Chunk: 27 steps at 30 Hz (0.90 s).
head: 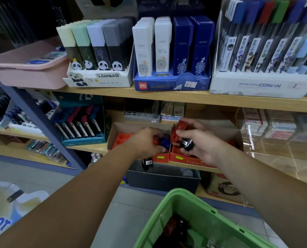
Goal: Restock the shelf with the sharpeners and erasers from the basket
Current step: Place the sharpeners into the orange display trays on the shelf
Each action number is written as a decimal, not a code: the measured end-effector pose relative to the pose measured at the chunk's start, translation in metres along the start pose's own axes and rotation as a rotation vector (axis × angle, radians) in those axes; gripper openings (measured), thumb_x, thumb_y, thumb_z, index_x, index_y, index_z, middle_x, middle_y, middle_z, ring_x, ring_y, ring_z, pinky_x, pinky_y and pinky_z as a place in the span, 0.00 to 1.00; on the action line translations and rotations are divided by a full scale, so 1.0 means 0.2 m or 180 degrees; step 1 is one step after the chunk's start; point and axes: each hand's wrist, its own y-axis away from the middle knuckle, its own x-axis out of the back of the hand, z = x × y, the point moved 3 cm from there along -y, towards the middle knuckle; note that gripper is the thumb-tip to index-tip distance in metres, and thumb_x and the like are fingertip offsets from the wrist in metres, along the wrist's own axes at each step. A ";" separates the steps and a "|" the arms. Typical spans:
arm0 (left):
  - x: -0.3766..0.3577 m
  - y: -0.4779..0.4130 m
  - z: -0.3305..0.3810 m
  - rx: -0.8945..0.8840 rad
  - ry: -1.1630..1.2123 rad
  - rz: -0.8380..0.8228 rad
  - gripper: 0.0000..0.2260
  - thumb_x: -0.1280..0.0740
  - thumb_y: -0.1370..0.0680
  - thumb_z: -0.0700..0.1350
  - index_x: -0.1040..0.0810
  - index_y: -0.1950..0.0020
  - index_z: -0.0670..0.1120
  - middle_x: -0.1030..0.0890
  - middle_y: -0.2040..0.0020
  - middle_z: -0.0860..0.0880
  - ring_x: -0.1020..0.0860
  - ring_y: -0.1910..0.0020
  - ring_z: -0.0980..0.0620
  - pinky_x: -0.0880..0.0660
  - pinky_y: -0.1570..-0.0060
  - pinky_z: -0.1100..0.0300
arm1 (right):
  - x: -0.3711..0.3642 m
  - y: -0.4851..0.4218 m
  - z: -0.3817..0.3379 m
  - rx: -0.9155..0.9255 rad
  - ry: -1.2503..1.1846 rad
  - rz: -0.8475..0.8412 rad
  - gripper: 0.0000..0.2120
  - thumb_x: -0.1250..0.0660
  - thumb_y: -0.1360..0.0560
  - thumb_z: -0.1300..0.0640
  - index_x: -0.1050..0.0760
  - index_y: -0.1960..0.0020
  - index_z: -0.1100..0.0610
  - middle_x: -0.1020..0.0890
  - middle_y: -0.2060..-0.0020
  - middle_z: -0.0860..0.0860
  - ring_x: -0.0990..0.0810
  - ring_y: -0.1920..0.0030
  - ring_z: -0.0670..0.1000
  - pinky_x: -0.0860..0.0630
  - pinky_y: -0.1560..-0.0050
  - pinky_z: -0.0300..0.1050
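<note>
Both hands reach into two red Faber-Castell display boxes on the middle shelf. My left hand grips a blue sharpener over the left box, with an orange one beside it. A black sharpener hangs below this hand at the box's front. My right hand holds a red sharpener and a black sharpener over the right box. Orange sharpeners lie in the left box. The green basket sits at the bottom right with dark red and black items inside.
The upper shelf carries lead-refill displays: panda box, blue Deli box, Conan box, and a pink tub. A teal pen display stands left of the boxes. A clear acrylic case stands right. A dark bin sits below.
</note>
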 end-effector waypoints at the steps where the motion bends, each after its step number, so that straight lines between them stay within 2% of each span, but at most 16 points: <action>1: 0.00 -0.01 0.01 0.0023 -0.0068 0.0000 0.27 0.24 0.23 0.51 0.27 0.26 0.53 0.22 0.32 0.52 0.24 0.40 0.54 0.25 0.42 0.60 | 0.00 -0.01 0.00 0.0040 0.0115 0.0075 0.21 0.26 0.23 0.64 0.19 0.39 0.40 0.20 0.38 0.56 0.16 0.44 0.62 0.17 0.57 0.50; 3: -0.01 -0.03 0.04 0.0037 -0.0290 0.0005 0.27 0.23 0.25 0.53 0.26 0.28 0.52 0.20 0.35 0.52 0.22 0.41 0.52 0.23 0.42 0.59 | 0.01 -0.01 -0.01 0.0174 0.0409 0.0271 0.23 0.25 0.23 0.64 0.19 0.39 0.38 0.22 0.38 0.52 0.18 0.43 0.60 0.14 0.56 0.51; 6: -0.01 -0.06 0.08 0.0027 -0.0801 0.0097 0.24 0.24 0.26 0.53 0.24 0.33 0.51 0.19 0.41 0.50 0.20 0.44 0.50 0.20 0.43 0.53 | 0.05 0.00 -0.05 0.0541 0.0949 0.0723 0.20 0.23 0.24 0.59 0.20 0.39 0.39 0.20 0.44 0.45 0.18 0.46 0.52 0.15 0.55 0.49; 9: -0.02 -0.08 0.10 0.0036 -0.0990 0.0106 0.21 0.27 0.22 0.53 0.25 0.31 0.50 0.19 0.42 0.49 0.20 0.45 0.49 0.20 0.46 0.54 | 0.11 -0.03 -0.06 0.0896 0.1102 0.1152 0.18 0.21 0.26 0.56 0.23 0.44 0.40 0.19 0.45 0.46 0.19 0.43 0.53 0.17 0.43 0.56; 12: 0.03 -0.09 0.08 0.0112 -0.0725 0.0241 0.16 0.32 0.18 0.51 0.25 0.30 0.51 0.20 0.49 0.50 0.22 0.53 0.52 0.24 0.58 0.59 | 0.13 -0.05 -0.03 0.0968 0.1382 0.1206 0.15 0.21 0.26 0.54 0.25 0.48 0.41 0.19 0.44 0.47 0.18 0.43 0.55 0.18 0.42 0.59; 14: 0.07 -0.11 0.06 0.0052 -0.0542 0.0374 0.16 0.36 0.16 0.49 0.26 0.28 0.53 0.20 0.46 0.49 0.23 0.54 0.53 0.28 0.61 0.61 | 0.14 -0.07 -0.01 0.1002 0.1299 0.1156 0.14 0.22 0.25 0.56 0.23 0.48 0.41 0.18 0.45 0.47 0.18 0.43 0.54 0.17 0.42 0.59; 16: 0.08 -0.10 0.04 -0.0049 -0.0416 0.0428 0.17 0.37 0.15 0.48 0.28 0.26 0.55 0.22 0.40 0.47 0.22 0.51 0.51 0.28 0.60 0.62 | 0.14 -0.09 -0.01 0.1014 0.1192 0.1139 0.14 0.21 0.26 0.57 0.20 0.49 0.42 0.17 0.46 0.47 0.17 0.42 0.54 0.17 0.42 0.58; 18: 0.07 -0.09 0.03 -0.0130 -0.0421 0.0468 0.17 0.37 0.15 0.48 0.29 0.26 0.57 0.22 0.39 0.48 0.22 0.50 0.51 0.25 0.57 0.61 | 0.13 -0.10 -0.01 0.0997 0.1252 0.1120 0.14 0.20 0.27 0.58 0.19 0.50 0.42 0.16 0.46 0.46 0.18 0.41 0.54 0.17 0.41 0.58; 22: 0.08 -0.09 0.00 -0.0212 -0.0336 0.0650 0.14 0.35 0.16 0.44 0.27 0.32 0.56 0.20 0.39 0.48 0.23 0.49 0.52 0.25 0.56 0.60 | 0.13 -0.13 0.00 0.1090 0.1928 0.1177 0.15 0.22 0.24 0.56 0.20 0.43 0.41 0.17 0.42 0.47 0.19 0.40 0.53 0.18 0.40 0.55; 25: 0.08 -0.10 0.00 -0.0230 -0.0204 0.0539 0.16 0.37 0.15 0.43 0.25 0.30 0.57 0.24 0.33 0.48 0.22 0.42 0.50 0.25 0.53 0.65 | 0.13 -0.13 -0.01 0.1143 0.2371 0.1215 0.16 0.26 0.21 0.53 0.21 0.35 0.41 0.18 0.39 0.48 0.20 0.38 0.52 0.21 0.40 0.49; 27: 0.08 -0.10 0.02 -0.0333 -0.0249 0.0566 0.17 0.36 0.15 0.43 0.25 0.28 0.58 0.26 0.30 0.48 0.23 0.36 0.48 0.25 0.45 0.63 | 0.12 -0.12 -0.03 0.1267 0.2712 0.1228 0.16 0.28 0.20 0.52 0.22 0.33 0.43 0.20 0.37 0.47 0.21 0.37 0.52 0.25 0.44 0.45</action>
